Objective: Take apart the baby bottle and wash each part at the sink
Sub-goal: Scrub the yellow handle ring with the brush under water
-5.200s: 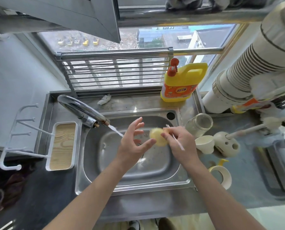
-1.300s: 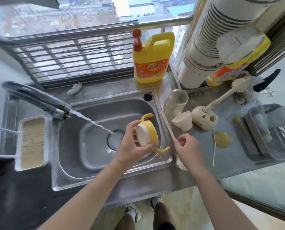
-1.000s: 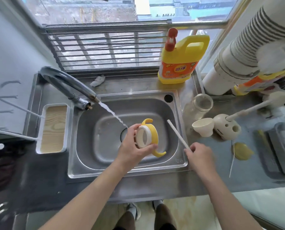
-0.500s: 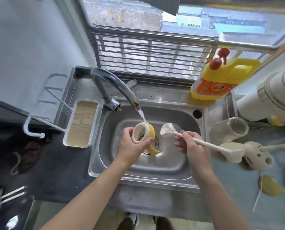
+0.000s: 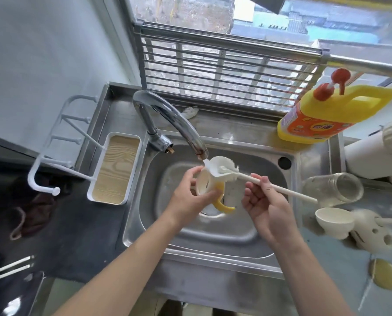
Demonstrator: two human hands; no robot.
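My left hand [image 5: 188, 194] grips the yellow-and-cream bottle collar [image 5: 207, 186] with its curved yellow handles, over the steel sink [image 5: 213, 229]. My right hand [image 5: 266, 202] pinches the long cream handle of a bottle brush [image 5: 224, 171]. The brush's white sponge head sits at the collar's rim, right under the faucet [image 5: 174, 124], whose water runs onto it. The clear glass bottle body [image 5: 333, 189] lies on its side on the counter to the right. A cream cap [image 5: 331, 222] stands beside it, and a yellow nipple piece [image 5: 384, 275] lies farther right.
A yellow detergent bottle [image 5: 322, 115] stands behind the sink at the right. A cream brush holder [image 5: 373, 233] sits on the right counter. A white tray with a wooden insert [image 5: 116, 168] and a white hook rack [image 5: 60, 142] are left of the sink. A window grille is behind.
I put down the yellow nipple and straw, took the collar in my left hand and the brush in my right. In the last half second the brush head rose under the water stream at the collar.
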